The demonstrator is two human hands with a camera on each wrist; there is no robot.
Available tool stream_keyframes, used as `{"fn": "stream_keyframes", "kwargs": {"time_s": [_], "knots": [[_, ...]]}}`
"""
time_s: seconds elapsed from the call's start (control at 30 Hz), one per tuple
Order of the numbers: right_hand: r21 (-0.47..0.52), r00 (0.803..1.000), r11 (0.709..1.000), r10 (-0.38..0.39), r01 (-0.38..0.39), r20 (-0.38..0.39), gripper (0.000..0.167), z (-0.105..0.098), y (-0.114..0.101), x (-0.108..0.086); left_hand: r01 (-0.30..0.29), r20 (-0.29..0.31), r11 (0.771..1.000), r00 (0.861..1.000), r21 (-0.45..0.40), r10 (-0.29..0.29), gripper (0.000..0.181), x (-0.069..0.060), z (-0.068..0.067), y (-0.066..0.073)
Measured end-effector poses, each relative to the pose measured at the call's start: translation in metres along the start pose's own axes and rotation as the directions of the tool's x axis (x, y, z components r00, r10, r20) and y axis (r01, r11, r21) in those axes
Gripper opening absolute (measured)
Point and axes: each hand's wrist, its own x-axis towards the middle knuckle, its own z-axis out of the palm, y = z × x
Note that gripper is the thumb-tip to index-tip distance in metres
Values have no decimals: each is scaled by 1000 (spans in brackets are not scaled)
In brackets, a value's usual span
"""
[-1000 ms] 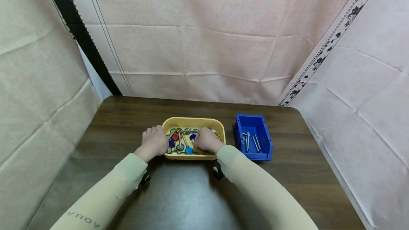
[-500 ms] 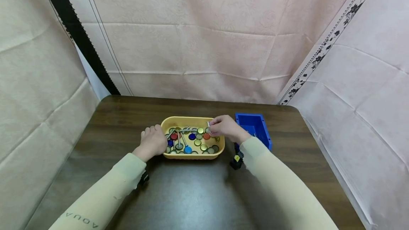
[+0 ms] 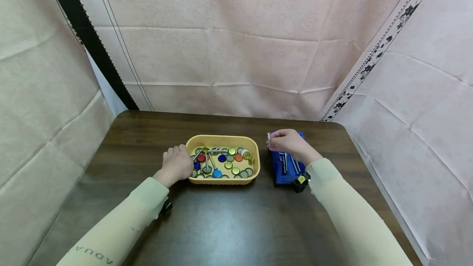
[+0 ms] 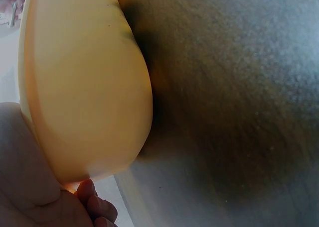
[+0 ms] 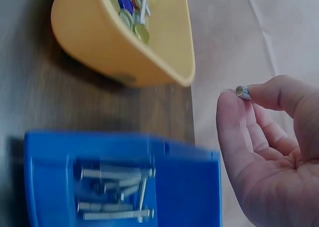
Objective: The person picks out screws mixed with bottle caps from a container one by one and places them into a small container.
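Yellow tray point(image 3: 223, 181), blue bin point(image 5: 187, 187) — brown wood-grained table point(image 3: 218, 221)

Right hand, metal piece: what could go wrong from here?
Slip: the right hand has only a fingertip pinch on the metal piece, so it might drop.
Miss: in the head view it shows left of the blue bin; released here, it could hit the table.

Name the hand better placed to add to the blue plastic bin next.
Probably the right hand: it pinches a silvery metal piece near that bin, while the left hand holds the yellow plastic tray.
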Motion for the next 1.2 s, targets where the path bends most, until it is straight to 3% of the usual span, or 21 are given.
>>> {"fn": "stream_keyframes", "kwargs": {"time_s": [0.37, 0.73, 1.2], "knots": [[-74, 996, 996, 35, -41, -81, 30, -37, 28, -6, 3, -8, 1000, 1000, -7, -3, 25, 1, 1, 0], [-158, 987, 980, 97, -117, -130, 22, -34, 43, -9, -5, -9, 1000, 1000, -4, 5, 26, 1, 1, -1], [-194, 985, 972, 111, -136, -131, 23, -30, 46, -11, -4, -13, 1000, 1000, -8, 3, 26, 1, 3, -1]]}}
